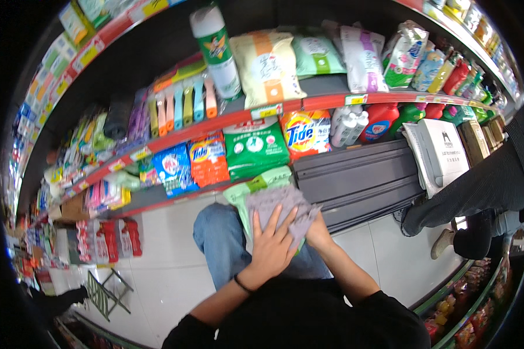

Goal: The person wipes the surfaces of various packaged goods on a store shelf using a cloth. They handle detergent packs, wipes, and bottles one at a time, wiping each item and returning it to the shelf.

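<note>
A crumpled grey-purple cloth [268, 200] lies on a pale green plastic package [240, 194] over my lap. My left hand [273, 240] rests on the cloth with its fingers spread and its palm down. At the package's right side, my right hand [318, 231] holds a gathered edge of the cloth; its fingers are mostly hidden behind the cloth. Just beyond the package, a green detergent bag [258, 150] stands on the lower shelf beside orange Tide bags [306, 133]. Above them, a cream-and-orange package [268, 65] stands next to a green-and-white spray can [218, 56].
Dark grey shelf panels [358, 174] lie to the right, with a white box [444, 150] at their end. Another person's dark-trousered leg [463, 196] is close by. On the floor at left are a green folding stool [107, 292] and red shrink-wrapped bottle packs [109, 240].
</note>
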Tool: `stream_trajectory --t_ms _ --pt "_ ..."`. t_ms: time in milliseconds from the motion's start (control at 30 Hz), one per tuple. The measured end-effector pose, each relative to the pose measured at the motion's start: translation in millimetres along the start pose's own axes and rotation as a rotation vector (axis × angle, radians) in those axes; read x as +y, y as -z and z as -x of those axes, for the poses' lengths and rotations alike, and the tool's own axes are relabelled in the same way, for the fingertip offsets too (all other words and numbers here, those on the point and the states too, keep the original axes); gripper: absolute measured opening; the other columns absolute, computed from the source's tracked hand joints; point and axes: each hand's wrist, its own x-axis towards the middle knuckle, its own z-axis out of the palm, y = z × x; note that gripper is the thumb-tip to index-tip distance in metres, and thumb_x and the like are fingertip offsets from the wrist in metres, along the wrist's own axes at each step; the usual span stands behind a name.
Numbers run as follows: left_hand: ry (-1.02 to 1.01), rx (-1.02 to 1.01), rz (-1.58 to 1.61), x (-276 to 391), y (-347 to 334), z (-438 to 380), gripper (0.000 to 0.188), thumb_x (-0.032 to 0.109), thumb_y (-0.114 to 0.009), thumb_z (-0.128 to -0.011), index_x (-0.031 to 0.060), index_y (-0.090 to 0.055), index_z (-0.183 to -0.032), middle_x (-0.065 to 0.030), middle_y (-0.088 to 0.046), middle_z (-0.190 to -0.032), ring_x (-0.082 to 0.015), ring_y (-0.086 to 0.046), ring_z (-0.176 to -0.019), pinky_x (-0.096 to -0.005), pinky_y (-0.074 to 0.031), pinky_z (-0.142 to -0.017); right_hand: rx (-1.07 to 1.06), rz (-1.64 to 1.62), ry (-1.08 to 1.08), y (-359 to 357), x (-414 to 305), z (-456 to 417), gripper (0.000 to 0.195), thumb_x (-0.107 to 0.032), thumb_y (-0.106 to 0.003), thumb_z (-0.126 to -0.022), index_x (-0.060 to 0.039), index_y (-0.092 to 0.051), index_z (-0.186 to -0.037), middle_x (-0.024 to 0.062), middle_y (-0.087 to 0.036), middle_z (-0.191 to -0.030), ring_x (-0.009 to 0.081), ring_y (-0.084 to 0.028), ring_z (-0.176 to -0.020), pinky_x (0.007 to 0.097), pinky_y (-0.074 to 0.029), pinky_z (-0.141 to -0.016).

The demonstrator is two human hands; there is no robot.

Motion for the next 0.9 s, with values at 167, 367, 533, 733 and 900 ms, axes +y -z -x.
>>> stream_trajectory --t_ms 167,367,533,733,900 --pt "-0.098 -0.122 -0.051 -1 12 33 0.021 0.026 -0.069 -0.083 0.0048 -0.067 -0.086 -0.0088 -0.048 -0.151 -0.0363 -0.033 -0.146 -0.07 -0.017 -0.114 -0.096 0.13 0.215 3 -1 6 0.014 -0.007 -0.061 -0.095 0.001 -0.067 -0.104 0.0061 -0.072 -0.092 0.0149 -0.065 -0.085 0.03 -0.053 -0.077" --pt "0.835 -0.19 0.769 -19 48 71 0.03 0.025 -0.055 -0.097 0.0049 -0.063 -0.118 -0.0172 -0.063 -0.13 -0.0357 -0.056 -0.125 -0.0466 -0.037 -0.112 0.157 0.722 0.475 -3 -34 20 0.026 -0.018 -0.058 -0.102 -0.0006 -0.052 -0.083 0.0218 -0.048 -0.068 0.0343 -0.046 -0.058 0.0401 -0.043 -0.054" --pt "1.08 0.705 1.757 -51 82 71 0.052 0.034 -0.041 -0.102 0.0056 -0.047 -0.145 -0.0141 -0.057 -0.139 -0.033 -0.056 -0.125 -0.0487 -0.043 -0.108 0.301 0.61 0.569 30 -82 -2 0.023 -0.017 -0.054 -0.104 -0.0011 -0.056 -0.087 0.0139 -0.047 -0.065 0.0125 -0.042 -0.061 0.0338 -0.043 -0.056" --pt "1.008 0.811 2.08 -93 63 101 0.056 0.032 -0.04 -0.101 0.0048 -0.041 -0.15 -0.0155 -0.05 -0.148 -0.0362 -0.048 -0.135 -0.0519 -0.037 -0.114 0.6 0.498 0.854 68 -189 -120 0.029 -0.022 -0.05 -0.106 0.0028 -0.053 -0.091 0.0021 -0.05 -0.076 0.01 -0.044 -0.075 0.0285 -0.04 -0.068" --pt "1.013 0.796 2.096 -91 29 79 0.054 0.031 -0.036 -0.103 0.0024 -0.042 -0.148 -0.0161 -0.051 -0.147 -0.0352 -0.049 -0.135 -0.0505 -0.038 -0.114 0.506 0.27 0.982 108 -262 -245 0.036 -0.031 -0.051 -0.107 0.0013 -0.059 -0.095 -0.0012 -0.052 -0.08 0.0087 -0.043 -0.076 0.0273 -0.04 -0.07"
